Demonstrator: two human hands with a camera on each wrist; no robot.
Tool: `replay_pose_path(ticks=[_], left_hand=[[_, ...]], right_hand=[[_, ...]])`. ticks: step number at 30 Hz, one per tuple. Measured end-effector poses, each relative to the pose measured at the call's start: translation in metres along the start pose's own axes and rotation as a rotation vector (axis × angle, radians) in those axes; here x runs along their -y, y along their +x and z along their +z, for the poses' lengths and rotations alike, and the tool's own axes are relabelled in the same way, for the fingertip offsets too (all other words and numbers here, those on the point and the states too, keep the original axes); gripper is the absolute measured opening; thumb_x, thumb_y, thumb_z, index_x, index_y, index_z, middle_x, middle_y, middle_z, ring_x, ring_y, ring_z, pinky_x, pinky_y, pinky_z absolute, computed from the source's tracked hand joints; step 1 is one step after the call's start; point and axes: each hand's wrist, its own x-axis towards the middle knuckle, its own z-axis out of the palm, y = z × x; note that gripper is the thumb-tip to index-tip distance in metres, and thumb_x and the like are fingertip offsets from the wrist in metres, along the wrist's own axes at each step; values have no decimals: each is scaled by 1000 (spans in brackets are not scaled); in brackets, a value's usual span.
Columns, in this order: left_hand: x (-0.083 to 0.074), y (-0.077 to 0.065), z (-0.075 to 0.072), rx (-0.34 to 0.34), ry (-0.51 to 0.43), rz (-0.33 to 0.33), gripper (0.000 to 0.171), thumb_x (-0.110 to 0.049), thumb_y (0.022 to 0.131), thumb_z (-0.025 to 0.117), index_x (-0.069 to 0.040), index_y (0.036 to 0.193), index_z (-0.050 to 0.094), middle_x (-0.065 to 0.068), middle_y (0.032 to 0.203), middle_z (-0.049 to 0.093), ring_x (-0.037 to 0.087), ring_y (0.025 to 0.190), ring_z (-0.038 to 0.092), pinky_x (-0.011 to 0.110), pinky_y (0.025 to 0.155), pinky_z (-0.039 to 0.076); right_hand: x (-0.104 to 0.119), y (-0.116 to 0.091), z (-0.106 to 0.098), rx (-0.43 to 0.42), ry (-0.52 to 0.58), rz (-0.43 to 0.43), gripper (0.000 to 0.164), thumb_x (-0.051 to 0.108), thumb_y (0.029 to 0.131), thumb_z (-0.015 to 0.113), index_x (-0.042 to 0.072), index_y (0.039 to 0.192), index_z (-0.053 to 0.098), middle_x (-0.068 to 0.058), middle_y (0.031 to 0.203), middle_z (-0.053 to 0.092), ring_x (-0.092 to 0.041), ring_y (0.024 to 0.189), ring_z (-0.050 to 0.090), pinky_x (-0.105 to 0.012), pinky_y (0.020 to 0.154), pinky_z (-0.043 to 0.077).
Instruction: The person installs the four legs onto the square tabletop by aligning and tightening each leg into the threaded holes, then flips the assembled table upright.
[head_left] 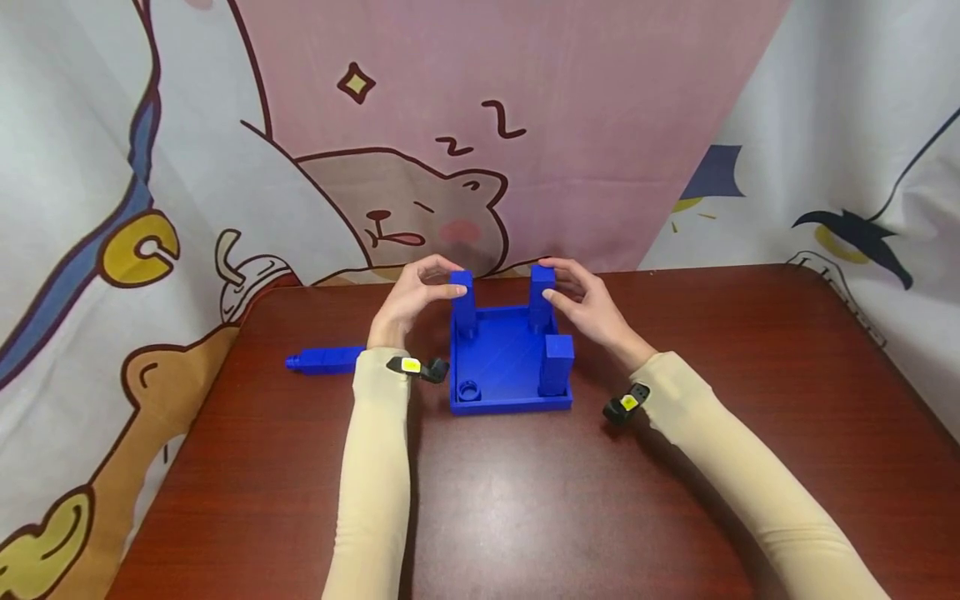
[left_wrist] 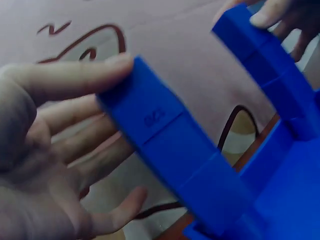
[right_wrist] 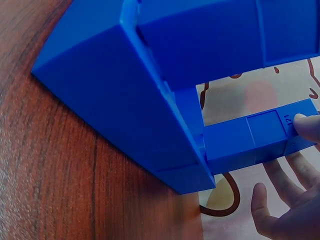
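A square blue tray (head_left: pixel 498 358) with a low rim lies on the table, square posts standing up at three of its corners. My left hand (head_left: pixel 405 302) pinches the top of the far-left post (head_left: pixel 465 310) between thumb and fingers. Small dark characters mark that post's side in the left wrist view. On the far-right post (head_left: pixel 540 296), the thumb and fingers of my right hand (head_left: pixel 588 310) grip the upper end. In the right wrist view this post shows "121". The near-right post (head_left: pixel 556 368) is untouched. At the near-left corner, a round socket (head_left: pixel 469 390) is exposed.
Another blue post (head_left: pixel 326 361) with a narrower stepped end lies on its side to the left, partly behind my left wrist. The brown table (head_left: pixel 510 508) ends at the back against a printed cloth (head_left: pixel 585 150).
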Motion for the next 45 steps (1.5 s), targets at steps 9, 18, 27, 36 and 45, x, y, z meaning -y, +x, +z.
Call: replay_pose_path(ticks=[9,18,27,36,45], left_hand=[[5,9,-15,209,-49,-38,25,0,87,66,0,112,65,10,109,63,27,104,55,39,91,44],[6,4,-13,235,-88,-33,23,-2,89,65,-6,111,66,10,111,61,27,103,53,42,92,42],[-12,-14,3,31,163,-39,48,-11,89,69,-5,134,52,16,134,52,27,125,44,47,101,38],[-23,-28,41,-377,386,-10,39,-13,76,81,-1,106,60,14,100,63,28,92,57,36,79,44],[-13,-26,50,-441,239,43,28,-5,79,76,0,103,63,15,100,64,26,93,59,31,74,44]], right_hand=[[2,0,0,7,-5,-3,43,-4,93,59,-3,134,49,-25,133,52,-42,120,50,-55,98,40],[-26,5,0,-6,0,-5,45,-3,93,60,2,136,50,-22,134,53,-40,121,50,-55,97,40],[-16,3,0,-2,11,-7,43,-1,93,61,1,135,51,-22,133,54,-39,120,52,-54,97,42],[-1,1,-1,-1,9,-11,42,-5,92,59,-4,134,50,-25,132,52,-42,120,50,-55,97,40],[0,-1,-1,4,5,-15,43,-5,92,59,-4,134,50,-25,132,53,-42,119,51,-55,95,42]])
